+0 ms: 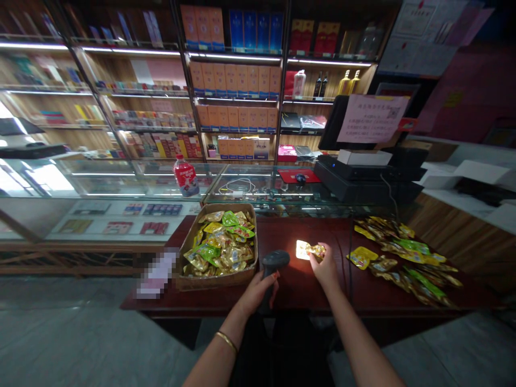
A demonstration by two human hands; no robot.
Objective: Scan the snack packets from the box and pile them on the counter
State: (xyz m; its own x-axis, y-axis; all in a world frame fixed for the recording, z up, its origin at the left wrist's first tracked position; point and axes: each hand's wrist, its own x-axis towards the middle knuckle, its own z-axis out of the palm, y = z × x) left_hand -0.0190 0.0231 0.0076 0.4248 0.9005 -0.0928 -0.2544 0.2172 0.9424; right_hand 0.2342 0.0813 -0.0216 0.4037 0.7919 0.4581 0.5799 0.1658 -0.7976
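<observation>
My left hand (260, 293) is closed round the handle of a dark grey barcode scanner (276, 259), its head turned to the right. In my right hand (325, 269) is a small gold snack packet (304, 250), pinched at its right end over the table. Bright light from the scanner's side falls on the packet. Left of the scanner stands an open cardboard box (217, 283) filled with gold, yellow and green packets. To the right of my right hand lies a loose pile of similar packets (403, 258), with one yellow packet (362, 258) at its near left side.
A dark red wooden table (282, 295) carries these things. Behind it runs a glass display counter (258, 188) with a red drink bottle (186, 176), a mouse (300, 178) and a monitor (336, 123) bearing a paper sign. Stocked shelves line the wall. A dark cable crosses the table.
</observation>
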